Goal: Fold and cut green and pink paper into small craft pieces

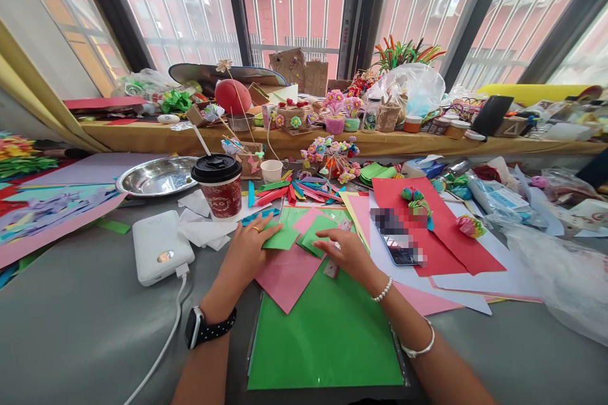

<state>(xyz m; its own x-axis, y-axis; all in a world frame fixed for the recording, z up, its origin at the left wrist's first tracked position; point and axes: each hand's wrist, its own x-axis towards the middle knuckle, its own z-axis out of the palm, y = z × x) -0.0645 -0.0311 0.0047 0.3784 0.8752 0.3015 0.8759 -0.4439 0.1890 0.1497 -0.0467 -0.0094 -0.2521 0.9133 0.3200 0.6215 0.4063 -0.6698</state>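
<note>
My left hand (246,258), with a ring and a dark-strapped watch on the wrist, rests its outstretched fingers on a small green paper piece (284,238). My right hand (350,254), wearing a bead bracelet and a bangle, has its fingers apart over a folded green paper (311,240). Its fingertips are at that paper's right edge; whether they press on it I cannot tell. Both green pieces lie over a pink paper square (289,278). Under these is a large green sheet pack (327,335) in a clear sleeve. A small pale object (331,268) lies below my right fingers.
A lidded red cup (221,193) with a straw, a white power bank (161,250) with cable and a steel plate (159,177) stand left. Folded coloured strips (304,191) lie behind the hands. A phone (396,240) and red paper (427,221) lie right. Crafts crowd the windowsill.
</note>
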